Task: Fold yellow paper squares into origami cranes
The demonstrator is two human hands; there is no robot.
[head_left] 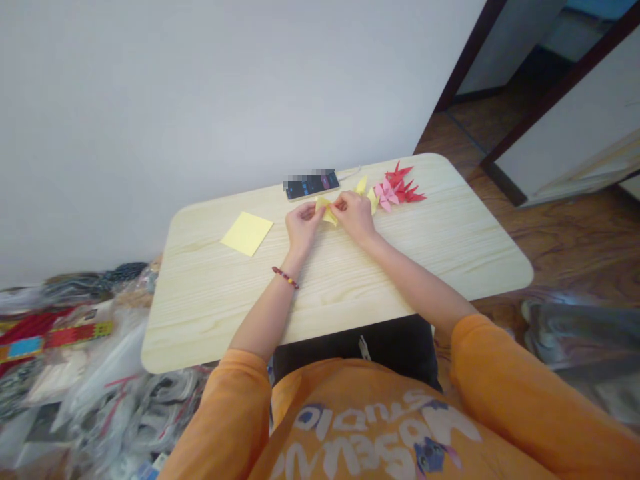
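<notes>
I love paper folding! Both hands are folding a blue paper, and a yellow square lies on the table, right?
No. In the head view the paper between the left hand and right hand is yellow, not blue; the rest is right.

I see yellow paper [329, 211], a yellow square sheet [247, 233], pink [385, 195] and red [403, 185] folded pieces—on pale wood-grain table [350, 280] (orange sleeves [505, 393]).

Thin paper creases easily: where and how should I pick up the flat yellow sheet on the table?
Probably by its right corner, nearest your left hand, which pinches the folded paper. The yellow sheet lies flat on the table, so no edge stands up to pinch: come in low from the right, slide a fingertip under that corner and lift.
</notes>
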